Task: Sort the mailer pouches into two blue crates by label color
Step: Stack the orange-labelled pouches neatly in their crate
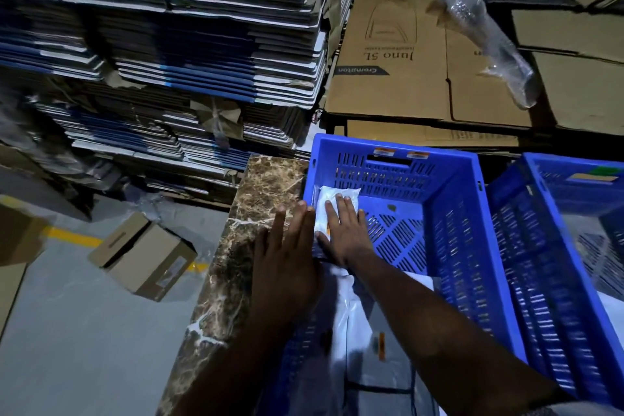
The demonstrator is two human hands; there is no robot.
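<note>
We are reaching over loose pouches [347, 324] below our arms. Our right hand [344, 230] is pressing a pouch [332, 197] flat in the near crate's [472, 233] corner, fingers spread; our left hand [287, 257] is resting flat-fingered outside the wall. Placing seems underway; next we likely need another pouch, checking its label. The second crate [553, 246] is standing further right.

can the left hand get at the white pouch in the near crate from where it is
Probably yes. The left hand lies flat on the near crate wall, right beside the white pouch. Only the right hand, pressing on the pouch, is in the way.
</note>
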